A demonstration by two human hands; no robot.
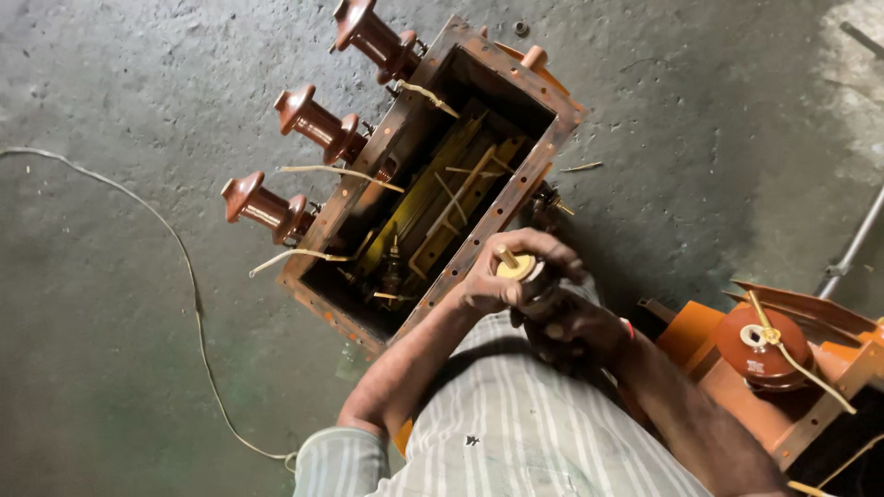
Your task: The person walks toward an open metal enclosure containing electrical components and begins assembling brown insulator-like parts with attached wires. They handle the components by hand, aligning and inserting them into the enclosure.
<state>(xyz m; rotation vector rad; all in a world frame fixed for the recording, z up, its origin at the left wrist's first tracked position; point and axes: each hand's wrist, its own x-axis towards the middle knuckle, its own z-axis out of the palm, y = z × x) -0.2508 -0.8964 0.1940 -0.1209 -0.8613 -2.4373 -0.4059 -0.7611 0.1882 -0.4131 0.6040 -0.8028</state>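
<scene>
Head view: left hand (502, 276) wraps small cream-capped bushing (517, 267) at rim of open rusty tank (516, 198), fingers clamped round it. Right hand (566, 327) grips dark lower end beneath, fingers closed. Risk: bushing may slip, drop into tank onto yellow strips (433, 198). Three brown insulators (318, 122) on far wall; loose cable (193, 304) on floor; orange unit (783, 368) crowds right elbow.

- A grey concrete floor (110, 83) lay all around.
- A thin pale cord (189, 276) curved across it at left.
- An orange tank (737, 387) with one brown insulator (762, 344) stood at right.
- A metal pipe (852, 247) ran near the right edge.
</scene>
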